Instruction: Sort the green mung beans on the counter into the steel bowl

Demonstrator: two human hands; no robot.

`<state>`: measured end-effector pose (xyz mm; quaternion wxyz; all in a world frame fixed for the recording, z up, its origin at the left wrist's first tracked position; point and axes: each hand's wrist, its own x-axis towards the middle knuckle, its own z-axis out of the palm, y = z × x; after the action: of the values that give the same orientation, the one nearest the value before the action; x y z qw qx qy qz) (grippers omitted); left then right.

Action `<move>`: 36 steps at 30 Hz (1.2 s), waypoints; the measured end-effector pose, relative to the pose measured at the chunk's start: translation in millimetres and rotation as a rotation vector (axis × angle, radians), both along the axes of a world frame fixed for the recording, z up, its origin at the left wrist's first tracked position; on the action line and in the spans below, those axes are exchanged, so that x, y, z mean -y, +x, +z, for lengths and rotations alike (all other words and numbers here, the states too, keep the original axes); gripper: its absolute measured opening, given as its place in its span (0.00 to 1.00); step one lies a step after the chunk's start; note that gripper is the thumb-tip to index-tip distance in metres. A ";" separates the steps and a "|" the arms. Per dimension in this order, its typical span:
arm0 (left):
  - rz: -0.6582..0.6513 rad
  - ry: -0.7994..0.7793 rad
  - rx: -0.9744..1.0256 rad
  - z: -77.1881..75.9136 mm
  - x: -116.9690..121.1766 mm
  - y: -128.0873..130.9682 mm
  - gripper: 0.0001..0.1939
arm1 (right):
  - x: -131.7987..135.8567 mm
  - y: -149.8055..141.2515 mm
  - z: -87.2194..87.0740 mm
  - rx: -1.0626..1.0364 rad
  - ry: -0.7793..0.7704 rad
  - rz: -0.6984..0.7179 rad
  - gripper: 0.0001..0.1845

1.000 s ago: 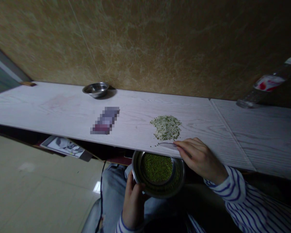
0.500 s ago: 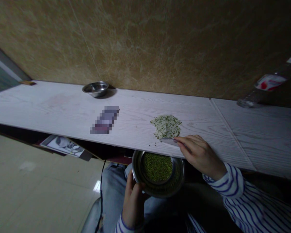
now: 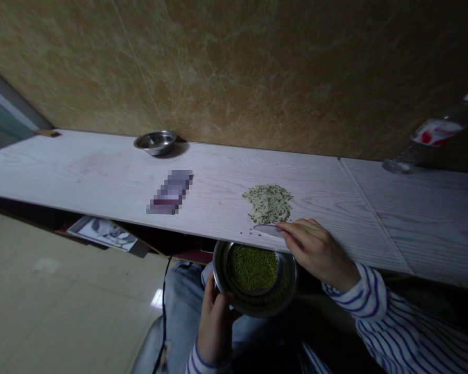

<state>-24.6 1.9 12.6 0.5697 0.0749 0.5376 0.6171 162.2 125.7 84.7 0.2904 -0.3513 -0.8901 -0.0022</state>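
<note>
My left hand (image 3: pixel 217 319) grips the left rim of a steel bowl (image 3: pixel 286 291), which sits just below the counter's front edge. Green mung beans (image 3: pixel 253 267) cover the bowl's bottom. On the counter lies a flat pile of white grains, rice by the look of them, mixed with green beans (image 3: pixel 268 203). Between finger and thumb, my right hand (image 3: pixel 314 249) pinches a thin, pale, blade-like piece (image 3: pixel 267 228); I cannot tell its exact kind. The piece lies low over the counter, at the pile's near edge. A few loose beans are scattered left of it.
The white wood-grain counter (image 3: pixel 214 218) runs along a marbled wall. A small steel bowl (image 3: pixel 156 143) stands at the back left, with a blurred-out flat item (image 3: pixel 170 192) in front of it. A plastic bottle (image 3: pixel 432 135) stands at the right. Below is an open shelf with papers (image 3: pixel 105 232).
My right hand moved the blade-like piece up to the pile's near edge, then slightly back and left. A few beans now lie nearer the counter edge. My left hand keeps the bowl in place.
</note>
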 end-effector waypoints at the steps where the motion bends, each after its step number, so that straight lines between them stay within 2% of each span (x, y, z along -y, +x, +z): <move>1: 0.003 0.001 -0.002 0.2 -0.2 -0.3 0.35 | -0.8 -1.8 0.0 0.002 -0.001 -0.006 0.13; 7: 0.000 -0.011 0.012 1.4 -1.5 -2.4 0.36 | -5.7 -13.6 0.2 -0.003 -0.030 0.002 0.12; 13: -0.002 0.007 -0.004 2.9 -1.4 -4.6 0.37 | -2.3 -25.1 2.0 0.011 -0.031 0.104 0.13; 18: -0.001 -0.019 -0.031 4.4 -1.6 -7.2 0.36 | 3.9 -24.3 6.8 -0.013 -0.085 0.187 0.12; 21: -0.038 -0.037 -0.042 4.1 -1.6 -9.1 0.35 | 3.2 -21.8 5.0 -0.062 -0.120 0.180 0.12; 24: -0.057 -0.047 -0.021 2.4 -1.4 -11.1 0.36 | -2.5 -20.5 -4.0 -0.182 -0.185 0.095 0.10; 27: -0.042 -0.072 0.014 -1.4 0.0 -13.5 0.35 | -9.4 -20.2 -17.9 -0.406 -0.291 -0.043 0.10; 32: -0.026 -0.127 0.005 -15.4 5.3 -14.1 0.33 | -13.8 -20.8 -36.2 -0.693 -0.441 -0.098 0.12; 36: -0.055 -0.132 0.021 -27.2 5.6 -10.6 0.33 | -15.6 -21.3 -37.7 -0.872 -0.538 -0.143 0.15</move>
<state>-35.2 -3.8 -14.6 0.5957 0.0456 0.5689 0.5652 140.9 141.3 47.0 0.5328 -0.4419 -0.6292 0.3535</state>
